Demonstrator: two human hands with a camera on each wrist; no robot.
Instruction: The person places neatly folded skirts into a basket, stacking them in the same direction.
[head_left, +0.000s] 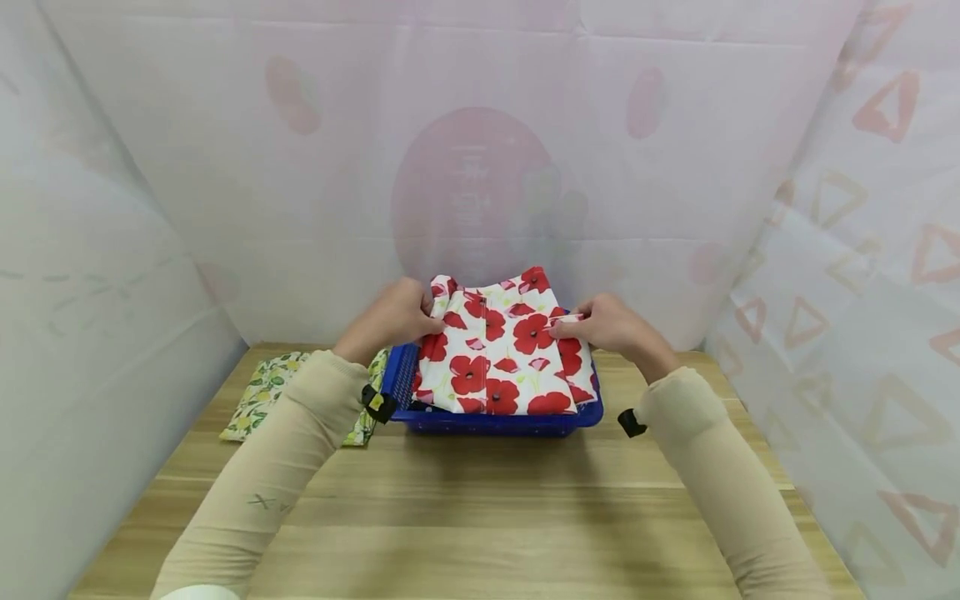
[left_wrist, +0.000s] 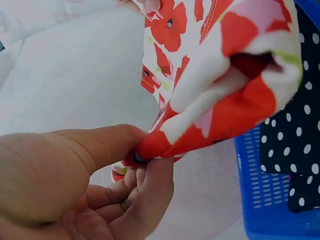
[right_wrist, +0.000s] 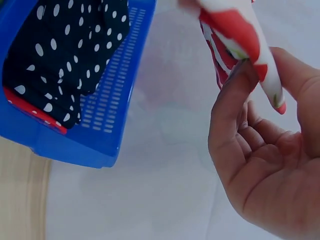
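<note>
Flowered cloth [head_left: 495,358]: center of the head frame, spread between the 2 hands above the basket [head_left: 487,425]; whether its lower edge touches the rim, I cannot tell.
Left hand [head_left: 397,312]: thumb and fingers pinch the flowered cloth's left edge.
Right hand [head_left: 609,323]: thumb and index finger pinch its right edge.
Basket: blue, slotted, on the table [head_left: 450,533], center of the head frame.
Dotted cloth [right_wrist: 75,55]: dark with white dots, inside the basket, upper left of the right wrist frame; a red strip shows along its lower edge.
Lemon cloth [head_left: 258,396]: left of the basket on the table, partly hidden by the left sleeve [head_left: 285,467].
</note>
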